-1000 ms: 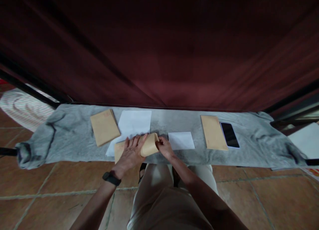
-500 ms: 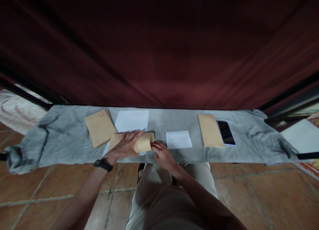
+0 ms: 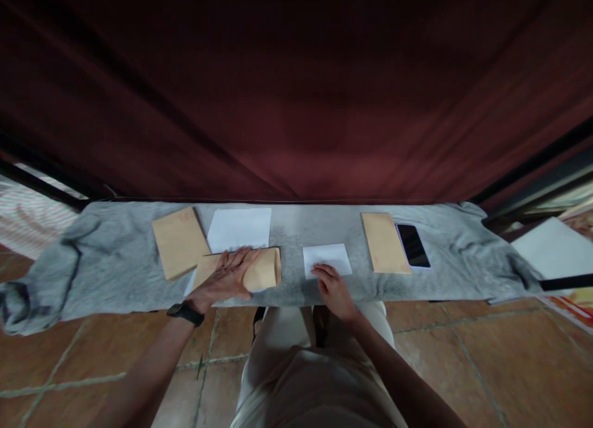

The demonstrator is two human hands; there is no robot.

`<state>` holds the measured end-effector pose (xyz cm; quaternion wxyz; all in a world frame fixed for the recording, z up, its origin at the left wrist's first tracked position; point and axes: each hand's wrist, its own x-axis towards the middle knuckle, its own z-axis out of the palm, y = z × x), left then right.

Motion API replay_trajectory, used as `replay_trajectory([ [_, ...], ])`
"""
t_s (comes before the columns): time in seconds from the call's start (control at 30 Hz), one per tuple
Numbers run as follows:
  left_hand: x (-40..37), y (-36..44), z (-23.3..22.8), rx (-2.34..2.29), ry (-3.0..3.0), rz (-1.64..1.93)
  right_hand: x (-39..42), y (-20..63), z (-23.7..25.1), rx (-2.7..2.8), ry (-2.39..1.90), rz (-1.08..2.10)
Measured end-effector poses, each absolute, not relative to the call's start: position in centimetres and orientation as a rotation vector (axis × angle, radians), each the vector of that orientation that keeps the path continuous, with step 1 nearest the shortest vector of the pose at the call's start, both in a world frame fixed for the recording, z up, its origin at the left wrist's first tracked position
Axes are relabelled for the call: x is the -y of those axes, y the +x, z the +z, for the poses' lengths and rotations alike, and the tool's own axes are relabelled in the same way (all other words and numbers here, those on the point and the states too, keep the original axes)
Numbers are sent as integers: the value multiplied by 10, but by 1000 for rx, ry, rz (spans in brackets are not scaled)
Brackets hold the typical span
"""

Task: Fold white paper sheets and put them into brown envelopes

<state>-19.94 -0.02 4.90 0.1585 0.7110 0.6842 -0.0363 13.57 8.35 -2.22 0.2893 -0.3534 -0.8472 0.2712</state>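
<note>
My left hand [image 3: 225, 281] lies flat, fingers spread, across a brown paper envelope [image 3: 262, 272] near the front edge of the cloth. The envelope's right end gapes a little. White paper shows from under its lower edge. My right hand [image 3: 334, 290] is at a small white sheet of paper [image 3: 327, 255], its fingertips over the sheet's lower left part. Those fingers are slightly bent and hold nothing that I can see. Behind the envelope lies a larger white sheet [image 3: 239, 226], its near part hidden by the envelope and my left hand.
Brown envelopes [image 3: 180, 243] lie at the left on the grey cloth [image 3: 290, 230]. Another brown envelope [image 3: 385, 244] lies at the right beside a phone [image 3: 413, 245]. A dark red curtain [image 3: 296, 125] hangs behind the surface. Dark bars [image 3: 567, 284] stand at the sides.
My right hand has left the envelope's open end and moved right to the small white sheet. My left hand stays on the envelope. The view has shifted slightly.
</note>
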Motion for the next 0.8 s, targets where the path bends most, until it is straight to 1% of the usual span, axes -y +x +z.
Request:
replay_trajectory([
  [0.23, -6, -202, 49, -1964, 2021, -126, -108, 182, -34, 2276, -1035, 500],
  [0.6, -3, -215, 39, -1946, 2014, -178, -111, 193, -43, 2220, -1049, 486],
  [0.7, -6, -191, 38, -1997, 2113, 26, -114, 196, -42, 2207, -1088, 486],
  [0.8, -8, -133, 29, -1946, 2208, 379, -119, 196, -40, 2162, -1144, 488],
])
